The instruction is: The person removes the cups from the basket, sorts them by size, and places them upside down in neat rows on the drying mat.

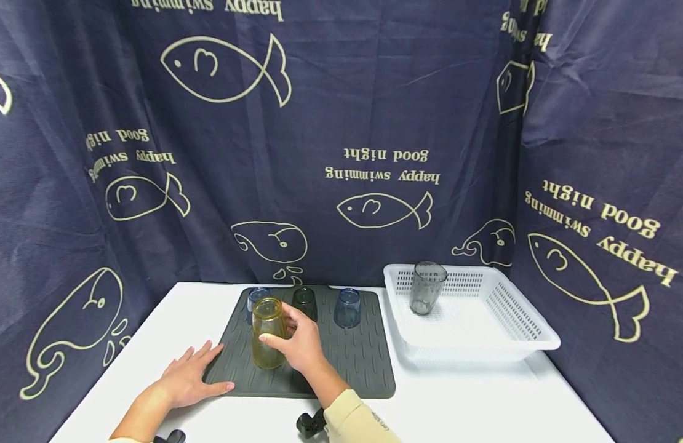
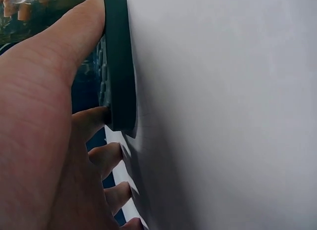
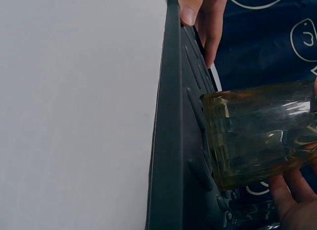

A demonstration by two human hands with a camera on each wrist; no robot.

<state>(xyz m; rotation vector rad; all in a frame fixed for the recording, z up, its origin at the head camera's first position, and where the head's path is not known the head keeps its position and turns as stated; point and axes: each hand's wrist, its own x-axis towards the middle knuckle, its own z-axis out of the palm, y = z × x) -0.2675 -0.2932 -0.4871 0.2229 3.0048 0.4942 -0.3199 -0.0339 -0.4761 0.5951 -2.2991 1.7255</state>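
An amber glass (image 1: 268, 347) stands upright in my right hand (image 1: 304, 342), which grips it with the thumb in front and fingers behind. Its lower end is at the ribbed surface of the dark grey mat (image 1: 352, 363); whether it touches cannot be told. In the right wrist view the amber glass (image 3: 262, 136) shows large, with my fingers (image 3: 283, 196) around its far part. My left hand (image 1: 187, 376) is spread at the mat's front left corner, thumb on the mat's edge (image 2: 119, 67). Behind the amber glass are a partly hidden blue glass (image 1: 257, 295), a dark grey glass (image 1: 305, 300) and another blue glass (image 1: 348, 309).
Right of the mat sits a white plastic basket (image 1: 469, 339) with slotted sides. A grey glass (image 1: 428, 288) leans inside it at the back left. A dark blue curtain (image 1: 330, 111) with fish prints hangs behind the white table (image 1: 430, 406).
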